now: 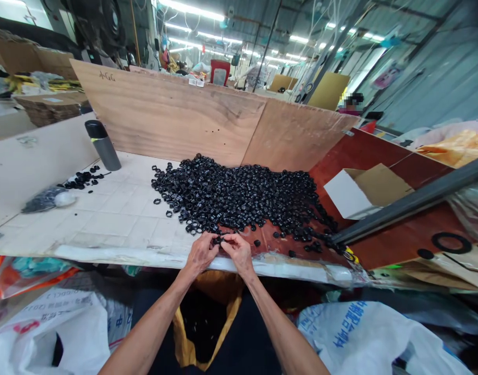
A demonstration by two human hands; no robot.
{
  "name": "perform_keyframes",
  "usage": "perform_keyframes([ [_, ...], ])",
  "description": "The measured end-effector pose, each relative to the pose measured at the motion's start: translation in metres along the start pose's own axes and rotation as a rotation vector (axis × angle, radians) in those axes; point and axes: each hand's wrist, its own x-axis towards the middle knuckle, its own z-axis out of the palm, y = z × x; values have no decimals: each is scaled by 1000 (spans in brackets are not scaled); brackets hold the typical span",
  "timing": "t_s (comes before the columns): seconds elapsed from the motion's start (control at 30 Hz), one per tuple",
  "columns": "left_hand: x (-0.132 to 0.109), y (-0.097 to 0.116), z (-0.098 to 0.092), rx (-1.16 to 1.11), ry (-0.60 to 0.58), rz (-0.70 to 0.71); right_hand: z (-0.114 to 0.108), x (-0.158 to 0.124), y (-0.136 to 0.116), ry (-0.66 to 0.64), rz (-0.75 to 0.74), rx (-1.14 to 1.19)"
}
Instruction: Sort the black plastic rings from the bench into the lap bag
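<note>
My left hand (203,253) and my right hand (239,252) meet at the front edge of the worktable, fingers closed round a small black plastic part (218,240). Its exact kind is too small to make out. Just beyond my fingertips spreads a big heap of small black ring-shaped parts (239,195), rings toward the left and more solid-looking pieces toward the right. Below my hands, between my legs, a yellow bag (179,333) hangs with its mouth open and dark contents inside.
Wooden boards (176,117) wall the table's back. A grey bottle (103,146), a bag of dark parts (43,199) and loose black pieces (80,180) lie left. A cardboard box (350,195) and a slanting metal bar (403,203) stand right. White sacks (375,338) flank my legs.
</note>
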Motion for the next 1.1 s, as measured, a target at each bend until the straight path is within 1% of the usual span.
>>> perform_keyframes([
  [0.13,0,-5,1,-136,14,62,1,-1,8,-12,-40,17],
  [0.3,-3,-4,2,-275,-9,19,-1,-4,11,-3,-76,-39],
  [0.4,-4,-1,-3,-277,20,64,-3,-4,7,-2,-140,-117],
  [0.5,-3,1,-7,-279,22,127,-4,-3,4,3,-195,-153],
  [0.6,-3,1,-9,-305,26,159,-2,-3,4,-6,-193,-151],
  [0.7,-3,1,-9,-318,39,167,1,-4,4,-4,-190,-220],
  [0.77,-3,1,-10,-328,44,155,3,-5,3,-1,-241,-321],
  [0.83,-4,2,-10,-344,40,137,4,-6,3,17,-270,-351],
  [0.9,-4,4,-11,-355,27,120,4,-6,4,33,-228,-264],
  [1.0,-3,8,-12,-356,0,85,3,-7,6,-9,-119,-103],
  [1.07,-3,10,-13,-351,-12,68,1,-8,5,-40,-93,-71],
  [1.1,-3,10,-13,-350,-15,65,0,-8,3,-38,-106,-78],
])
